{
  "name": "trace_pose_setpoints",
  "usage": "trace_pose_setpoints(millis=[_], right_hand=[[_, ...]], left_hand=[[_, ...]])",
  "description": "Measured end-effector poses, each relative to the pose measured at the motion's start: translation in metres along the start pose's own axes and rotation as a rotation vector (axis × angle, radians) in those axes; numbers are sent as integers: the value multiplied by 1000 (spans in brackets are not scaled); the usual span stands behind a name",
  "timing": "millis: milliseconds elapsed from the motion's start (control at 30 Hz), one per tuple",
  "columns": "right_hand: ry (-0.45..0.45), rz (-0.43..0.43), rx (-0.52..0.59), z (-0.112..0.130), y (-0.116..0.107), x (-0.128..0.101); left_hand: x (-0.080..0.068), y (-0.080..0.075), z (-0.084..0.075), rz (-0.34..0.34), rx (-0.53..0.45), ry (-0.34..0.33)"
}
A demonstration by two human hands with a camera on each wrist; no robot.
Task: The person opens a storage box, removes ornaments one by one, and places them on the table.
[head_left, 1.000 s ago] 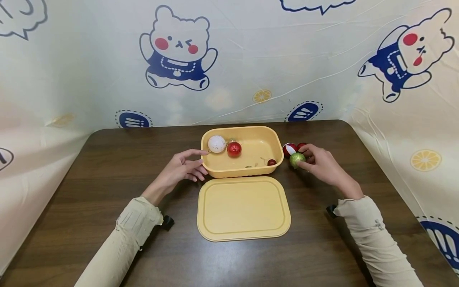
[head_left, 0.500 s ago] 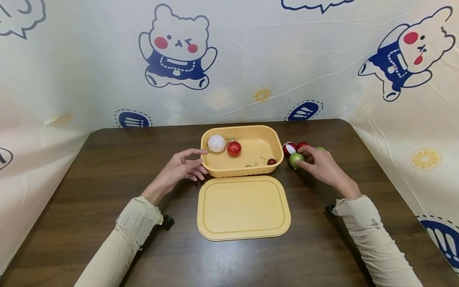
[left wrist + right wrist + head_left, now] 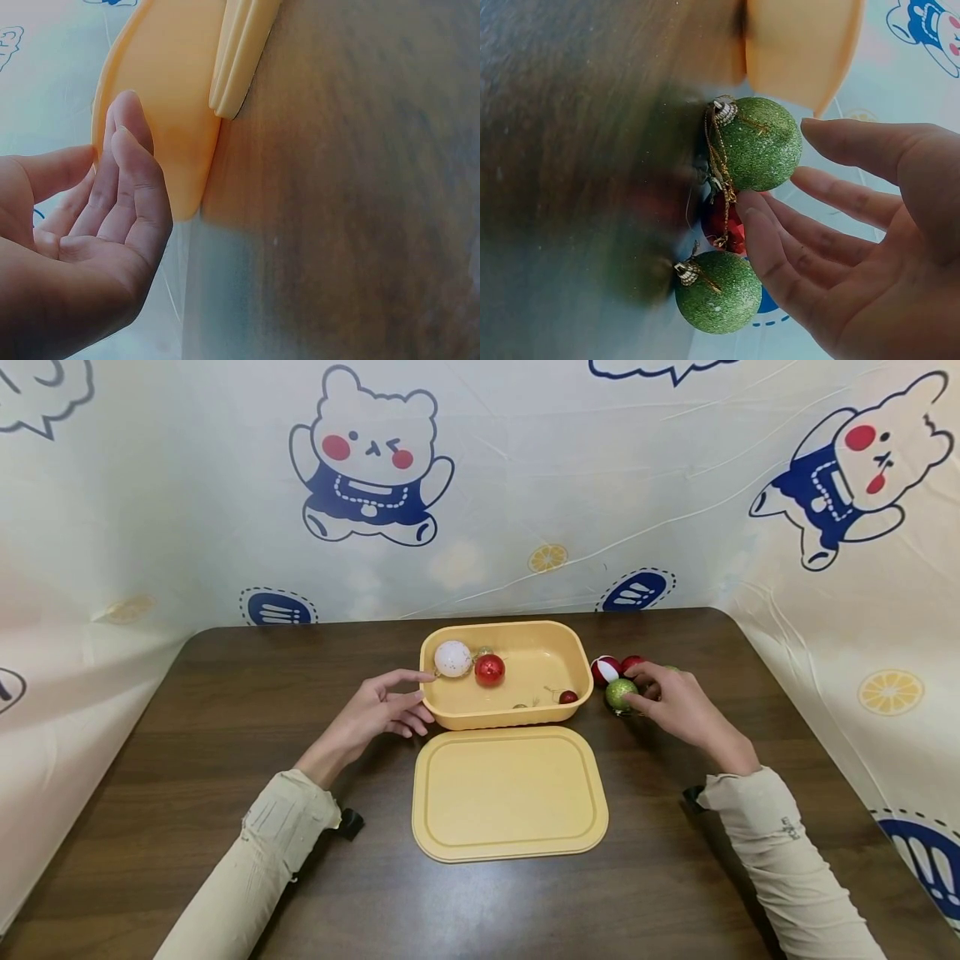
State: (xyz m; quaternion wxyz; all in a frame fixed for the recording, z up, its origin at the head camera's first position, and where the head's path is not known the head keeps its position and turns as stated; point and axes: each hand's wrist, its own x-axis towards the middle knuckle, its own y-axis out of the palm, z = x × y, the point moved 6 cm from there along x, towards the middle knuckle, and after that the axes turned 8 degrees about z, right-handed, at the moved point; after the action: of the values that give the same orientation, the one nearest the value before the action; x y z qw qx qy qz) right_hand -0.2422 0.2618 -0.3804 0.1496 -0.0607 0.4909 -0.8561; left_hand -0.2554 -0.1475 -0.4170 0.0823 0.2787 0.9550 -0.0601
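Observation:
My right hand [image 3: 678, 708] has its thumb and fingertips around a glittery green Christmas ball [image 3: 621, 695], right of the yellow box [image 3: 495, 723]. In the right wrist view this green ball [image 3: 757, 144] has a gold cord hanging from its cap, and the thumb and fingers meet its side. Beside it lie a red-and-white ball [image 3: 606, 671], a red ball [image 3: 632, 662] and a second green ball [image 3: 718, 292], mostly hidden by the hand in the head view. My left hand [image 3: 367, 714] touches the box's left rim with relaxed fingers, holding nothing else.
Inside the box are a white ball [image 3: 453, 659], a red ball [image 3: 490, 670], a small dark red ball [image 3: 567, 697] and a small gold one [image 3: 484, 652]. The yellow lid [image 3: 510, 797] lies flat before the box on the brown table [image 3: 225, 727]. A printed curtain [image 3: 495, 485] stands behind.
Both hands stay nearly where they were. The green ball at my right fingertips shifts very slightly; the box and lid keep their places.

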Motion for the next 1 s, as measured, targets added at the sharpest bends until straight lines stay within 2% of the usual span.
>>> trace_pose_setpoints(millis=[333, 667, 1000], right_hand=[[19, 15, 11, 4, -2, -1], [10, -7, -8, 13, -4, -3], [-52, -61, -38, 27, -7, -4]], left_hand=[[1, -1, 1, 0, 1, -1], [-1, -1, 1, -1, -6, -6], [-1, -2, 1, -5, 4, -11]])
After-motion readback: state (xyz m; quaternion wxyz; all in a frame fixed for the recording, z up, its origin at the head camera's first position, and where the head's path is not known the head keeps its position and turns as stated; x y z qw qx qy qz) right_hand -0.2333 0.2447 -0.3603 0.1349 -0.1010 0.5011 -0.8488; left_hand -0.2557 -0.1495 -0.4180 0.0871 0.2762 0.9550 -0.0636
